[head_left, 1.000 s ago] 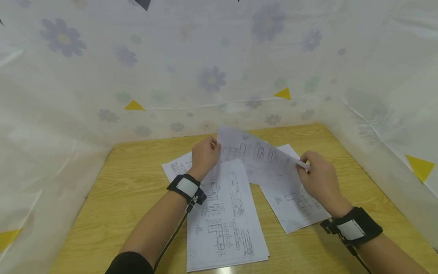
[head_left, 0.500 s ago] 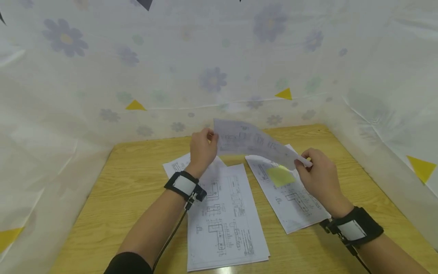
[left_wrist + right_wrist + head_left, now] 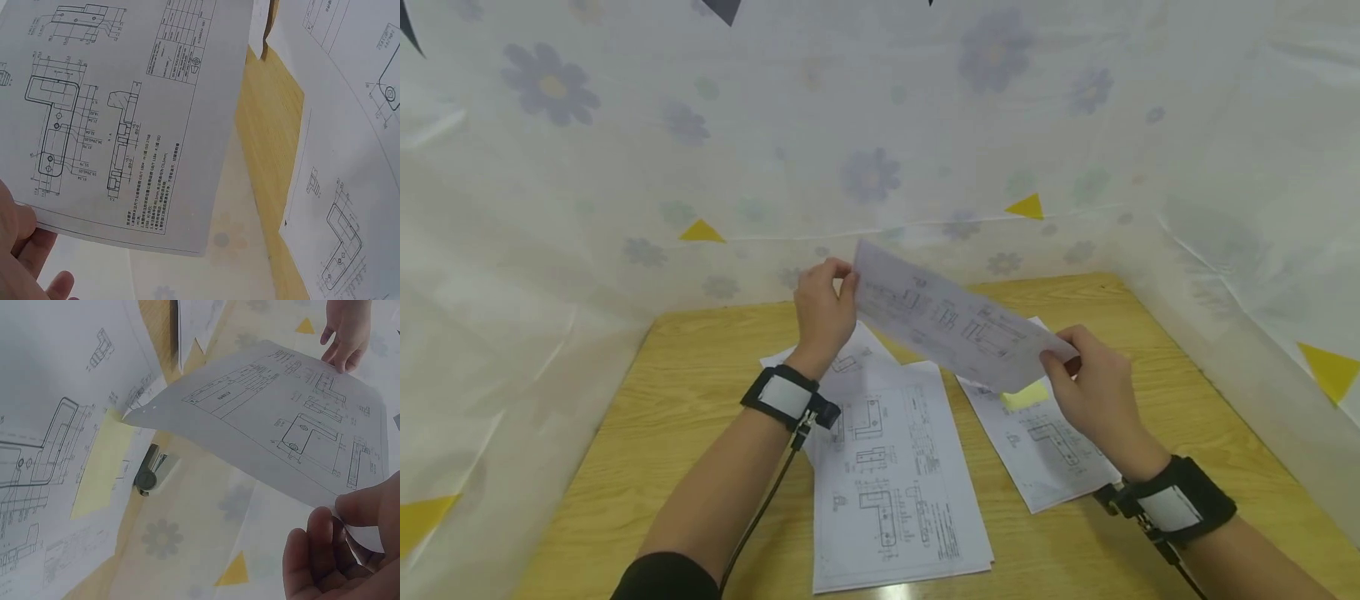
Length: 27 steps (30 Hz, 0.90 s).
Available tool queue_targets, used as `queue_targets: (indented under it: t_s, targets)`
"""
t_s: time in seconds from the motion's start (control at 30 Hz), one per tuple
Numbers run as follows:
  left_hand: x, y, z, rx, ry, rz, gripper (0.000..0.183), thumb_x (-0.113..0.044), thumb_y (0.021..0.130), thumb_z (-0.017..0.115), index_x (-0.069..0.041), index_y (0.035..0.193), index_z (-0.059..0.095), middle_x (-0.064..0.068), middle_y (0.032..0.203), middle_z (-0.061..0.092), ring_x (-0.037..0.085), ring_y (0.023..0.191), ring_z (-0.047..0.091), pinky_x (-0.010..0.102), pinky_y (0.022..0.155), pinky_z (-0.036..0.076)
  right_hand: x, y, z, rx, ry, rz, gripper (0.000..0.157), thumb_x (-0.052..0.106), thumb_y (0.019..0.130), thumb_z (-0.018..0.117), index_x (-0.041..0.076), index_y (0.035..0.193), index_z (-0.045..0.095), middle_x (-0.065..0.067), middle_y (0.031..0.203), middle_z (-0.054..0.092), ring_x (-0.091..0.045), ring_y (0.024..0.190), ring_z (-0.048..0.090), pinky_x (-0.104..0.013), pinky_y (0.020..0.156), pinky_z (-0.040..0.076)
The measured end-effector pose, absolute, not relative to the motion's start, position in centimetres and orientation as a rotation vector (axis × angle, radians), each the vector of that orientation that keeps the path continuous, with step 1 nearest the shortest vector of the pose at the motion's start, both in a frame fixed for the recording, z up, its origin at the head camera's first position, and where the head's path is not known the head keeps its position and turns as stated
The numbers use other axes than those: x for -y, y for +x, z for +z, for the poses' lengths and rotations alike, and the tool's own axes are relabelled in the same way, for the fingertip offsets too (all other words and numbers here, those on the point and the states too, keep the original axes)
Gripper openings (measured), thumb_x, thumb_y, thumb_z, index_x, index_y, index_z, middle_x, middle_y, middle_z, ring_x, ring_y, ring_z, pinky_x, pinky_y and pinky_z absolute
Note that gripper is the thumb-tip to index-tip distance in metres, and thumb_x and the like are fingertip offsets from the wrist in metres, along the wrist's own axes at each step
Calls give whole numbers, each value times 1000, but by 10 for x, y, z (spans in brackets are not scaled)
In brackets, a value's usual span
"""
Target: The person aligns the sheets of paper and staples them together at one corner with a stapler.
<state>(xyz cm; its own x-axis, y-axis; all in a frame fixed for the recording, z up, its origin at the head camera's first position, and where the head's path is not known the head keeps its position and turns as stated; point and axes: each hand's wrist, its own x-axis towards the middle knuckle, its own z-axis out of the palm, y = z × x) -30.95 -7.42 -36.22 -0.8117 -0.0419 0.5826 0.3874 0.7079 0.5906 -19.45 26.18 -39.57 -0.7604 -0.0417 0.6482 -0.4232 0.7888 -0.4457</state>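
A printed sheet of paper [image 3: 947, 321] with technical drawings is stretched in the air, slanting down to the right. My left hand [image 3: 823, 308] pinches its upper left end between thumb and fingers. Its right end is pinched by my right hand [image 3: 1093, 379], also seen close up as a hand [image 3: 350, 556] in the right wrist view. Below the sheet lies a right-hand stack of drawings [image 3: 1052, 450], with a yellow sticky note [image 3: 1024, 395] partly covered by the held sheet. A larger stack of drawings [image 3: 895, 500] lies in front of me, left of centre.
More drawing sheets [image 3: 861, 350] stick out behind the front stack, under my left hand. In the right wrist view a small dark stapler-like tool [image 3: 148, 472] lies near the table's far edge. Flower-patterned white curtains [image 3: 868, 175] surround the wooden table [image 3: 647, 433] at back and sides.
My left hand has moved left and up, lifting the sheet off the right-hand stack and pulling it straighter. The yellow sticky note has come into view. My right hand has barely moved.
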Motion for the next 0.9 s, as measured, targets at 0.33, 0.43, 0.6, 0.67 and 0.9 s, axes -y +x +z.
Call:
queue_targets:
  t_s: [0.33, 0.43, 0.6, 0.67, 0.9]
  targets:
    - [80, -308, -350, 2304, -279, -961, 18, -18, 106, 59, -5, 110, 71, 13, 103, 73, 33, 103, 57, 48, 96, 41, -259, -190, -397, 2409, 338, 940, 12, 0, 100, 62, -3, 112, 62, -13, 75, 70, -6, 55, 52, -23, 46, 42]
    - [82, -308, -347, 2311, -263, -954, 19, -20, 106, 59, -7, 110, 71, 12, 101, 73, 33, 100, 56, 47, 94, 40, -259, -188, -398, 2468, 306, 1007, 17, 3, 101, 62, -2, 117, 61, -12, 75, 69, -7, 56, 55, -25, 46, 44]
    - [88, -308, -347, 2352, -247, -911, 18, -21, 106, 59, -9, 110, 72, 11, 100, 75, 32, 99, 57, 48, 95, 39, -256, -186, -398, 2567, 255, 1117, 30, 9, 102, 62, -3, 129, 54, -8, 70, 66, -8, 53, 56, -26, 44, 41]
    - [90, -309, -346, 2368, -245, -891, 18, -21, 106, 59, -9, 110, 73, 11, 101, 76, 32, 100, 57, 48, 95, 39, -255, -186, -398, 2582, 239, 1146, 28, 13, 105, 59, -3, 128, 55, -6, 69, 66, -9, 53, 57, -26, 44, 40]
    - [95, -311, -346, 2437, -197, -887, 19, -21, 106, 60, -10, 112, 74, 11, 99, 75, 31, 100, 56, 45, 91, 40, -254, -184, -399, 2609, 203, 1217, 26, 24, 111, 49, 5, 102, 65, -9, 75, 69, -15, 55, 63, -28, 48, 44]
